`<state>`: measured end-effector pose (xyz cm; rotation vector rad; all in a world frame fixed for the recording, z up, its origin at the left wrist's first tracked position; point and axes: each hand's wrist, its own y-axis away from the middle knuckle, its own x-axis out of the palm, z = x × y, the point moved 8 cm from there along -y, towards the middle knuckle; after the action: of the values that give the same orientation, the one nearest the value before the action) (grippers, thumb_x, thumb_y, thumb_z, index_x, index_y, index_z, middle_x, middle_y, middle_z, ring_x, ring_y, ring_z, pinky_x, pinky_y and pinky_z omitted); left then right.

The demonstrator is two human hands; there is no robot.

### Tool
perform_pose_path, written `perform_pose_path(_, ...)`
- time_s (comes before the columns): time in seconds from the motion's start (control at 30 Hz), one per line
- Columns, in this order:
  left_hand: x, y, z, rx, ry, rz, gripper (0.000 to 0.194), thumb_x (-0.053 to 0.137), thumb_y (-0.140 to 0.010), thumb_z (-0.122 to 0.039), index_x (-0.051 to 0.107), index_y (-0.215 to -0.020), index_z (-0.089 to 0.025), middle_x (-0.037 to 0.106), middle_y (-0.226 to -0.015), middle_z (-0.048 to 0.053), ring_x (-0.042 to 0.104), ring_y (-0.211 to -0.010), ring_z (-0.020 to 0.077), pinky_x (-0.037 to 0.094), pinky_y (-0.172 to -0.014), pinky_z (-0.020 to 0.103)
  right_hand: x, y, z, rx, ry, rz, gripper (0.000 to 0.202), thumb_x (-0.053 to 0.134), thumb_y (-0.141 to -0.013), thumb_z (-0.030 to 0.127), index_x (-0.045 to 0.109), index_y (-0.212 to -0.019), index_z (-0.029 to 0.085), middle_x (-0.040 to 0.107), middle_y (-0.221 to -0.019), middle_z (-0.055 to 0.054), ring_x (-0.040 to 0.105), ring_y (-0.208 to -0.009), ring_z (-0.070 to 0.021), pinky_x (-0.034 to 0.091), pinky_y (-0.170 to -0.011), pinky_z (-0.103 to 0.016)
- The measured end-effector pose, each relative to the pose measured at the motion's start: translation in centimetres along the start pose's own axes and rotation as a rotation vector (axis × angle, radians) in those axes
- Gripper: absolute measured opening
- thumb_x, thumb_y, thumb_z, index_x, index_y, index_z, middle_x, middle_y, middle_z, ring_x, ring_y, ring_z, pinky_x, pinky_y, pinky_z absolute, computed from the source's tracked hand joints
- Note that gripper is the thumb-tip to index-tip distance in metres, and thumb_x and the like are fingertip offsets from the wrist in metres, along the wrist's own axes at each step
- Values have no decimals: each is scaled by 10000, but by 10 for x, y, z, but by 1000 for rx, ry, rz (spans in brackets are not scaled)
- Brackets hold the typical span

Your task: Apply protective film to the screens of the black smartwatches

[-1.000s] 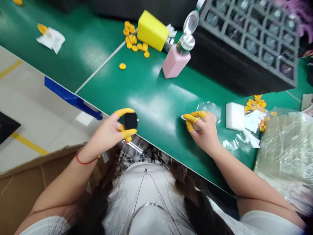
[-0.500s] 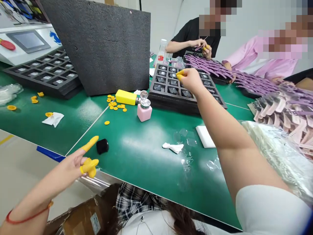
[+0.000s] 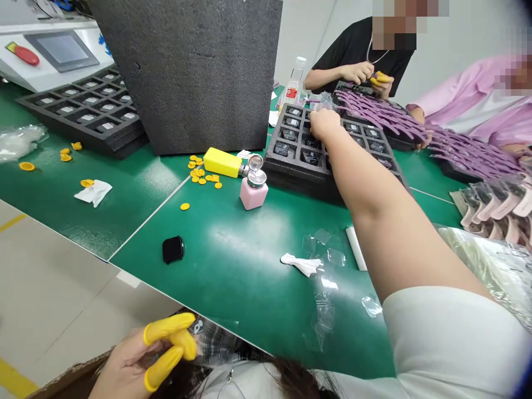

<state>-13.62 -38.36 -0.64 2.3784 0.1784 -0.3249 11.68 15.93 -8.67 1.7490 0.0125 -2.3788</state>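
My left hand (image 3: 160, 354), with yellow covers on its fingertips, is below the table's front edge. Its fingers pinch a clear film (image 3: 198, 327) with a small printed mark. My right hand (image 3: 326, 124) reaches over the back of a black foam tray (image 3: 286, 165) that holds dark square items in its compartments. Its fingers are curled down at a compartment, and what they grip, if anything, is hidden. A black square watch-like piece (image 3: 173, 249) lies on the green table (image 3: 233, 277) near the left front edge.
A pink pump bottle (image 3: 254, 191), a yellow bottle (image 3: 222, 163) and yellow finger covers (image 3: 201, 173) are mid-table. An upright black foam board (image 3: 195, 77) rises behind. Clear film scraps and a white wipe (image 3: 301, 264) lie in front. Two people work beyond purple straps (image 3: 374, 113).
My left hand has moved down and right, off the table edge, and its fingers have come together. My right hand has moved to the tray's back rows. The camera view has shifted.
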Motion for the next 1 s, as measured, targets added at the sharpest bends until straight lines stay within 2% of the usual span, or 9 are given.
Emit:
perform_pose_path(0.1, 9, -1, -12, -28, 77, -99, 115, 723, -698, -546, 732, -804, -501, 683, -666, -48, 678, -670, 264, 583, -700, 456, -33, 28, 0, 17, -49, -139, 390, 503, -829, 127, 547, -1100, -150, 551, -1219, -319, 516, -1225, -315, 371, -991, -382)
perform_pose_path(0.23, 20, 1, -15, 56, 111, 96, 139, 658, -860, -364, 722, -966, -301, 701, -723, 12, 670, -656, 180, 554, -641, 299, -77, 137, 36, -120, -248, -312, 426, 407, -903, 203, 621, -1169, -51, 640, -1147, -131, 569, -1119, -228, 413, -875, -286)
perform_pose_path(0.27, 20, 3, -11, 42, 123, 133, 187, 636, -884, -352, 691, -1042, -268, 702, -734, 21, 671, -663, 170, 545, -647, 281, -77, 176, 55, -262, -460, -254, 356, 466, -888, 158, 668, -1150, 28, 667, -1101, -99, 607, -1060, -200, 440, -859, -282)
perform_pose_path(0.33, 22, 8, -2, -22, 149, 190, 328, 595, -921, -351, 582, -1217, -211, 693, -734, 28, 668, -681, 157, 530, -673, 265, -50, 260, 98, -518, -739, 128, 298, 601, -853, 177, 685, -1137, 143, 684, -1054, -59, 653, -874, -149, 509, -767, -269)
perform_pose_path(0.4, 29, 12, 7, -98, 175, 247, 506, 568, -942, -365, 413, -1385, -176, 678, -717, 21, 658, -681, 147, 519, -685, 258, -8, 342, 131, -630, -873, 554, 295, 610, -863, 222, 635, -1146, 144, 687, -989, -54, 644, -763, -133, 547, -695, -271)
perform_pose_path(0.47, 42, 15, 16, -155, 207, 327, 688, 569, -944, -368, 212, -1500, -176, 674, -716, 14, 649, -667, 140, 511, -664, 246, 27, 395, 148, -667, -889, 707, 230, 569, -881, 172, 620, -1103, 136, 683, -974, -55, 644, -806, -140, 549, -720, -280)
perform_pose_path(0.67, 60, 5, 35, -138, 141, 247, 959, 640, -878, -268, -38, -1555, -212, 660, -697, 6, 655, -654, 168, 530, -642, 269, 59, 419, 168, -892, -764, 371, 152, 608, -887, 171, 663, -1026, 143, 594, -1050, -107, 535, -987, -195, 458, -879, -363)
perform_pose_path(0.9, 74, -19, 29, -72, -222, 103, 823, 666, -773, -225, 282, -1494, -129, 638, -625, 5, 653, -589, 196, 485, -527, 245, 23, 444, 163, -1055, -605, 132, 81, 537, -921, 123, 607, -896, 158, 622, -875, -55, 491, -812, -174, 379, -733, -337)
perform_pose_path(1.0, 77, -21, 28, -61, -187, 123, 777, 642, -810, -238, 289, -1500, -178, 651, -621, -16, 651, -570, 171, 487, -535, 231, 8, 445, 132, -937, -619, 119, 92, 591, -898, 129, 576, -970, 184, 628, -876, -27, 529, -807, -160, 404, -766, -335)
